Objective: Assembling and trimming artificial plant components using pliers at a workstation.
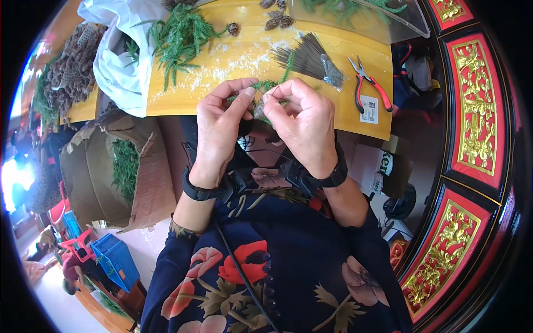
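- Green sprig (265,87), centre frame at the table (233,89) edge, pinched between left hand (219,130) and right hand (305,125).
- Binding looks underway; loose greenery (180,36), pine cones (277,21) and wire bundle (308,58) remain unused.

A white paper label (368,109) with black marks lies on the yellow table (233,61) at about two o'clock. A big brown cardboard box (119,169) (torn and open, green sprigs inside) stands at nine o'clock. A small white carton (373,166) with a green mark sits at three o'clock.
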Motion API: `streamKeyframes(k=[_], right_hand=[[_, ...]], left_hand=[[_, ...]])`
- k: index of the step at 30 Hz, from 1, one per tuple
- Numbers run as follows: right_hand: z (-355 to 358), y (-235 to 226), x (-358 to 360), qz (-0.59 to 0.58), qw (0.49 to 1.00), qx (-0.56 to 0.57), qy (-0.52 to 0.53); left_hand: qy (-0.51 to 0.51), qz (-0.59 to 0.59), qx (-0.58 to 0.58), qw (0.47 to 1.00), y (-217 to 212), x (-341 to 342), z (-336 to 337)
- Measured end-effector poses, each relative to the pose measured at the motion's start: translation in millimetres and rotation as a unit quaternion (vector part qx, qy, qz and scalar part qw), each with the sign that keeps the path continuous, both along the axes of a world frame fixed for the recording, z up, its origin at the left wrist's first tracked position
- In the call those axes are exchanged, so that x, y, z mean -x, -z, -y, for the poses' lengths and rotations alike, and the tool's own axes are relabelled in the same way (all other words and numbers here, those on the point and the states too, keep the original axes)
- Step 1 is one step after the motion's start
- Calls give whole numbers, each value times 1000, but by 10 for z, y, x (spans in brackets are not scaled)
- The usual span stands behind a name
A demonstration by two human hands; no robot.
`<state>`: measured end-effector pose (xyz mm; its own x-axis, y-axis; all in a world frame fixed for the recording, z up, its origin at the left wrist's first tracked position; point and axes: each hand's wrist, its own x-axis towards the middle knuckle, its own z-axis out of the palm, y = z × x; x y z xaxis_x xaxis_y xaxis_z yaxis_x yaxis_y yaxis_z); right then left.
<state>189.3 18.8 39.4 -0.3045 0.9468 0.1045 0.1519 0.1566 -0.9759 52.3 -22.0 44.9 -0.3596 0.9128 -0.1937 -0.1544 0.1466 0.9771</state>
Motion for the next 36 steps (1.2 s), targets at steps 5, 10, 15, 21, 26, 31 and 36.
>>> streamKeyframes(k=[5,10,15,21,26,31,36], right_hand=[[-10,21,15,78,994,-72,18],[-18,37,9,41,998,-45,18],[-11,23,6,44,997,-51,22],[-8,30,4,11,999,-34,12],[4,27,-8,3,1000,-24,6],[7,26,-23,13,1000,-24,7],[3,48,-31,27,998,-47,15]], left_hand=[[-14,35,-6,999,15,-39,-5],[-22,57,1,998,-17,-47,1],[-27,90,-17,995,8,-46,4],[-63,39,-55,996,37,-69,13],[-68,29,-52,996,46,-84,17],[-65,32,-62,995,74,-77,15],[-46,18,-53,997,74,-84,38]])
